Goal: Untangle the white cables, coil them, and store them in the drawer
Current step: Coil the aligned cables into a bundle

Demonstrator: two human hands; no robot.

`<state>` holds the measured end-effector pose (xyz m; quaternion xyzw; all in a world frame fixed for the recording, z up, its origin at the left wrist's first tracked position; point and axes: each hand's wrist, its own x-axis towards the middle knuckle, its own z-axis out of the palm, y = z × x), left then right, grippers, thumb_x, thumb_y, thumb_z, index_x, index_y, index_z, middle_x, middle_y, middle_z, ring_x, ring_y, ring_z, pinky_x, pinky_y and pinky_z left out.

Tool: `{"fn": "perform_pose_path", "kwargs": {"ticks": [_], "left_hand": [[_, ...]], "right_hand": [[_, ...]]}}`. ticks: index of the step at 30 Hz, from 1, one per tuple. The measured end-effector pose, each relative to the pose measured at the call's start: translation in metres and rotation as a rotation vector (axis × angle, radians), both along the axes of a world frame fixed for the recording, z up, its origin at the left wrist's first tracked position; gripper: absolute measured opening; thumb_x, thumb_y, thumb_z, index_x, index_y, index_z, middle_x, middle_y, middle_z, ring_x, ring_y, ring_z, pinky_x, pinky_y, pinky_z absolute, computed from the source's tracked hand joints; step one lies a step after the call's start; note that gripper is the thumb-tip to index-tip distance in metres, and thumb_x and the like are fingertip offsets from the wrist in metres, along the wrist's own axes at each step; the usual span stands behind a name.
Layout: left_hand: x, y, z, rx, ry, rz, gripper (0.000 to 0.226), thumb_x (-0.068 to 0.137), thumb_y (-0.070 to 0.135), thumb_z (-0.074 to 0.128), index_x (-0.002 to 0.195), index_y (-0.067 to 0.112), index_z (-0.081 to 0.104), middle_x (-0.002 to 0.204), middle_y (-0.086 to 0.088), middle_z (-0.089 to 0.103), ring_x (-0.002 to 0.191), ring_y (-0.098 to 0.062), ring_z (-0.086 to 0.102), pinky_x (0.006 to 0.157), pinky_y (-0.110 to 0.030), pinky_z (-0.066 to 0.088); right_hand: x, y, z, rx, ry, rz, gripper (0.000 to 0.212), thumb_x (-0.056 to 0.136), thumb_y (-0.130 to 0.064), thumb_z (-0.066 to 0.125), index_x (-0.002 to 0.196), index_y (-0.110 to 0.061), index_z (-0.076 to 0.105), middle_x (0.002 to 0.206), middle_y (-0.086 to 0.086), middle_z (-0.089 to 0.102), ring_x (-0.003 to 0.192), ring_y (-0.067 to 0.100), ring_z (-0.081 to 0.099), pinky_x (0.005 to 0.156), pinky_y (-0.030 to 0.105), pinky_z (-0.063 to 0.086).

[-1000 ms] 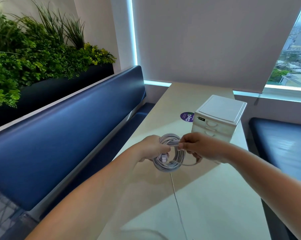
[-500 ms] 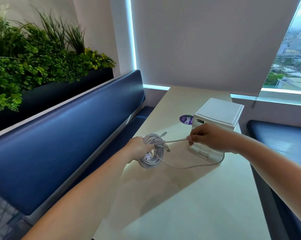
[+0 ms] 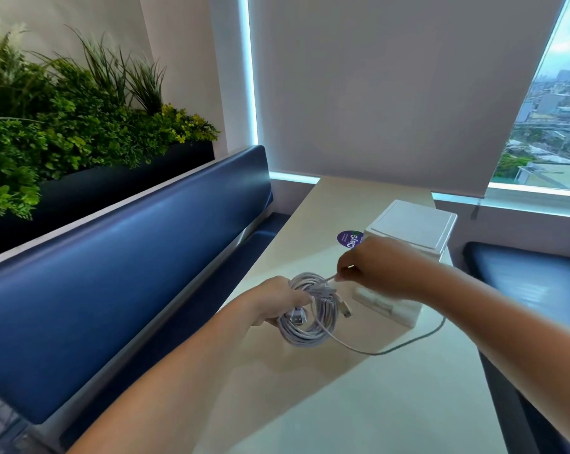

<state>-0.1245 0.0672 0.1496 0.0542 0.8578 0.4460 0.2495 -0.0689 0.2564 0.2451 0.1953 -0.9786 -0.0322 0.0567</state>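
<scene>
Seeing left hand (image 3: pixel 277 299) wrapped round the left side of the white cable coil (image 3: pixel 305 335), fingers curled through the loops. The coil is held at a tilt, low over the surface (image 3: pixel 342 414); I can't tell whether its bottom edge touches.

Right hand (image 3: pixel 378 270) is at the coil's upper right edge, thumb and forefinger pinched together on a single strand.

One USB plug (image 3: pixel 345 310) sticks out of the coil's right side. A second plug (image 3: pixel 297 319) sits inside the ring, just beside the left hand's fingers.

The loose tail (image 3: pixel 391 350) leaves the coil's lower side, curves right across the surface and goes out of sight under the right forearm, near the front corner of the drawer unit.

The white drawer unit (image 3: pixel 411 224) stands on the surface directly behind the right hand. The hand covers its upper fronts, and the lower fronts look flush, though they're blurry.

A purple round sticker (image 3: pixel 346 239) is on the surface just left of the unit. Blue padded seat back (image 3: pixel 129 257) runs along the left, with a planter of greenery (image 3: pixel 64 126) above it.
</scene>
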Motion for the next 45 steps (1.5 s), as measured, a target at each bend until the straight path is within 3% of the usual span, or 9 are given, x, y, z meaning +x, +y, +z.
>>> {"fn": "perform_pose_path", "kwargs": {"ticks": [7,15,20,23,27,32,36,38,45], "left_hand": [[-0.012,-0.022,-0.014,-0.339,0.142,0.004,0.028,0.089,0.025,0.059,0.067,0.014,0.046,0.060,-0.001,0.044,0.048,-0.017,0.036,0.048,-0.024,0.028],[-0.020,-0.014,-0.012,-0.696,0.528,0.126,0.020,0.093,0.021,0.049,0.075,0.014,0.043,0.089,-0.006,0.063,0.079,-0.028,0.060,0.057,-0.026,0.036],[-0.035,-0.024,-0.012,-0.441,0.451,0.258,0.023,0.091,0.030,0.056,0.074,0.014,0.050,0.077,-0.003,0.058,0.067,-0.021,0.051,0.056,-0.028,0.036],[-0.033,-0.026,-0.020,-0.199,0.414,0.317,0.019,0.088,0.027,0.059,0.085,0.008,0.060,0.076,-0.002,0.062,0.067,-0.022,0.055,0.059,-0.030,0.040],[-0.030,-0.027,-0.022,-0.183,0.486,0.377,0.017,0.088,0.029,0.059,0.085,0.013,0.059,0.079,-0.003,0.065,0.072,-0.024,0.060,0.060,-0.031,0.044],[-0.033,-0.030,-0.021,-0.086,0.308,0.308,0.019,0.089,0.028,0.058,0.082,0.010,0.060,0.074,-0.003,0.060,0.064,-0.020,0.051,0.061,-0.029,0.038],[-0.029,-0.016,-0.018,0.013,0.200,0.196,0.017,0.088,0.028,0.058,0.077,0.015,0.058,0.072,-0.001,0.058,0.065,-0.019,0.047,0.062,-0.028,0.037],[-0.024,-0.006,-0.013,0.033,0.162,0.125,0.016,0.085,0.031,0.057,0.078,0.017,0.058,0.073,-0.004,0.058,0.063,-0.020,0.046,0.061,-0.029,0.037],[-0.013,0.006,-0.004,-0.070,-0.035,-0.099,0.022,0.089,0.030,0.060,0.100,0.012,0.066,0.082,-0.006,0.066,0.066,-0.020,0.057,0.063,-0.027,0.047]], "right_hand": [[-0.004,0.027,0.043,0.066,0.043,-0.041,0.025,0.090,-0.050,0.054,0.100,-0.035,0.070,0.088,-0.009,0.066,0.086,0.017,0.058,0.062,0.028,0.039],[-0.016,0.026,0.029,0.049,-0.104,-0.114,0.027,0.093,-0.045,0.051,0.090,-0.027,0.071,0.069,-0.012,0.051,0.074,0.014,0.052,0.058,0.025,0.035],[-0.018,0.031,0.009,0.093,-0.275,-0.109,0.035,0.102,-0.035,0.036,0.100,-0.021,0.067,0.085,-0.007,0.051,0.087,0.016,0.054,0.067,0.025,0.030],[-0.022,0.040,-0.010,-0.070,-0.384,-0.177,0.034,0.102,-0.034,0.035,0.095,-0.023,0.067,0.079,-0.009,0.053,0.072,0.008,0.048,0.071,0.028,0.036],[-0.021,0.046,-0.032,-0.114,-0.542,-0.204,0.032,0.101,-0.038,0.036,0.084,-0.031,0.063,0.069,-0.009,0.051,0.065,0.004,0.046,0.074,0.029,0.037],[-0.029,0.047,-0.046,-0.228,-0.286,-0.202,0.024,0.100,-0.035,0.039,0.108,-0.027,0.060,0.100,-0.003,0.064,0.092,0.018,0.055,0.084,0.032,0.041],[-0.030,0.026,-0.044,-0.339,-0.220,-0.093,0.020,0.096,-0.038,0.049,0.113,-0.029,0.056,0.084,-0.006,0.059,0.081,0.014,0.051,0.072,0.029,0.040],[-0.032,0.012,-0.043,-0.328,-0.131,-0.041,0.022,0.096,-0.039,0.049,0.113,-0.028,0.056,0.077,-0.012,0.054,0.076,0.012,0.049,0.068,0.028,0.038],[-0.030,0.005,-0.026,-0.093,0.083,0.253,0.022,0.100,-0.027,0.043,0.103,-0.028,0.064,0.101,-0.011,0.065,0.091,0.013,0.061,0.070,0.028,0.045]]}}
